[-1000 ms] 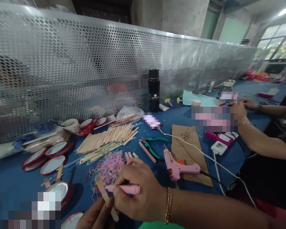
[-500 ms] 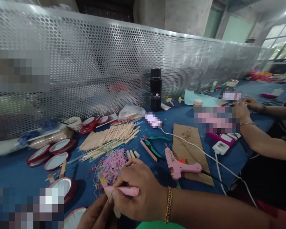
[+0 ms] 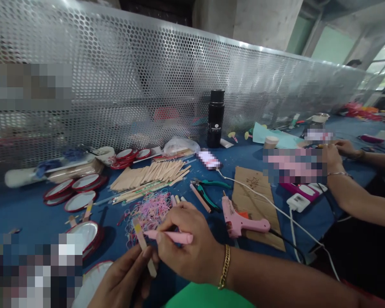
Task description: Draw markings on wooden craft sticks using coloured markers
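Observation:
Between the thumb and fingers of my left hand (image 3: 123, 273) is a wooden craft stick (image 3: 151, 268), tilted, with pink and yellow colouring on its upper part. My right hand (image 3: 188, 237) grips a pink marker (image 3: 175, 236), its tip pointing left at the stick's coloured part. Whether the tip touches the stick I cannot tell. Just behind the hands lies a tangle of coloured rubber bands (image 3: 152, 209). A few more markers (image 3: 177, 199) show behind my right hand, partly hidden by it.
Many plain craft sticks (image 3: 147, 175) lie behind the bands. Teal-handled pliers (image 3: 208, 194) and a pink glue gun (image 3: 240, 220) on cardboard (image 3: 269, 231) are to the right. Red-rimmed round lids (image 3: 80, 201) are at left. A black bottle (image 3: 215, 119) stands behind; a co-worker's arm (image 3: 356, 192) is at far right.
The marker has moved back from the stick a little, and more of the stick's lower end shows. My hands have come slightly apart. The camera view has shifted slightly.

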Demonstrator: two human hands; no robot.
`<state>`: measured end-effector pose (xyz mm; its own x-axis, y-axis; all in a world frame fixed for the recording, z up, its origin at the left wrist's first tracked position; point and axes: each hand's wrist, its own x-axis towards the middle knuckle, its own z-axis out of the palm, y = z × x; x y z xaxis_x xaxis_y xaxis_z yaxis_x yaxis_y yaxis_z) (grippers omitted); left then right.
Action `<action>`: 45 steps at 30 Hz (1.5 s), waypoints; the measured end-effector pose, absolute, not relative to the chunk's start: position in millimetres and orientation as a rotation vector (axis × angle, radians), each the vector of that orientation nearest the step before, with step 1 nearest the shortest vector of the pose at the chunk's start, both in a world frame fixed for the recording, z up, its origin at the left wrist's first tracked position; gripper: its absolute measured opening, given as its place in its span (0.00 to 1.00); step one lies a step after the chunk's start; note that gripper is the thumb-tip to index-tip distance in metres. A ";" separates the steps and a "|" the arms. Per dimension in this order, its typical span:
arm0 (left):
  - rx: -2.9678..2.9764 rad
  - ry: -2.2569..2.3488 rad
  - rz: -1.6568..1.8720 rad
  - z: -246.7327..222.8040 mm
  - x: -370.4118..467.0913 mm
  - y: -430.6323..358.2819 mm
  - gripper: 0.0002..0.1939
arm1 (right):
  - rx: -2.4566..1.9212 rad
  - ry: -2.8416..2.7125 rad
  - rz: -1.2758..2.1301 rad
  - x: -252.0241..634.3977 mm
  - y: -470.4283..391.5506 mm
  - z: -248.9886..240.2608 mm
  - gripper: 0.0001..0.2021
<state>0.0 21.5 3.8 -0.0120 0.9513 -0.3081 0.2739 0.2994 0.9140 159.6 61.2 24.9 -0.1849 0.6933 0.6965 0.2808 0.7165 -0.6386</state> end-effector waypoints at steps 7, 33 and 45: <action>1.146 1.473 0.853 18.3 7.9 18.1 0.28 | -0.692 -1.779 0.509 163.6 55.1 26.1 0.05; 1.150 1.265 0.905 9.9 6.8 13.0 0.18 | -0.807 -1.805 0.606 160.1 64.0 7.4 0.07; 1.179 1.256 0.876 9.2 4.4 12.5 0.19 | -0.767 -1.835 0.607 161.2 62.5 10.8 0.07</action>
<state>4.4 12.5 9.2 0.1501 0.9608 -0.2330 0.1127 0.2175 0.9695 161.2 62.5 10.8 -0.2845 0.7389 0.6108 0.2291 0.6711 -0.7051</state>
